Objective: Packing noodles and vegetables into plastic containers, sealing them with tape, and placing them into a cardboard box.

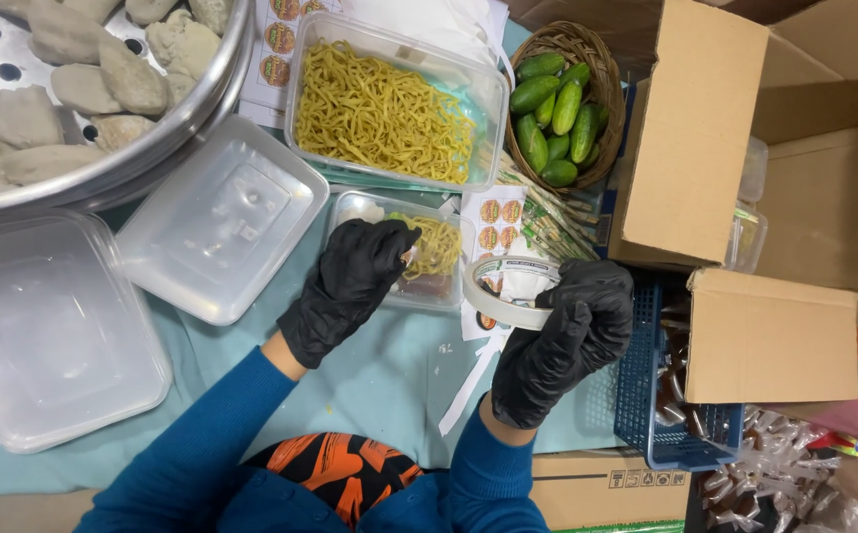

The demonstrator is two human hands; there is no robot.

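From the head camera, looking straight down, both hands wear black gloves and blue sleeves run back to the near edge of the worktop (pixel 390 365), which is covered in a pale teal cloth. The right hand (pixel 565 341) is closed around a roll of white tape (pixel 510 292), holding it tilted just beside the small clear container (pixel 411 255). The left hand (pixel 352 281) rests on the near-left corner of that container, fingers (pixel 390 240) curled down together at its rim; I cannot tell whether they pinch anything. The two hands are apart, with the container's near-right corner between them. Inside the container sit a small heap of yellow noodles and something pale at its far-left corner.

Beyond it, towards the far edge, stands a bigger clear tub of yellow noodles (pixel 385 109). To its right a wicker basket (pixel 602 74) holds green cucumbers (pixel 552 118). At the far-left corner a metal steamer tray (pixel 202 94) carries grey dumplings (pixel 74 74). Two clear plastic lids (pixel 217 232) lie on the left side, one nearer than the other. Sheets of round stickers (pixel 500 212) lie under the small container's right side. At the right edge are open cardboard boxes (pixel 775 336) and a blue plastic crate (pixel 651 395).
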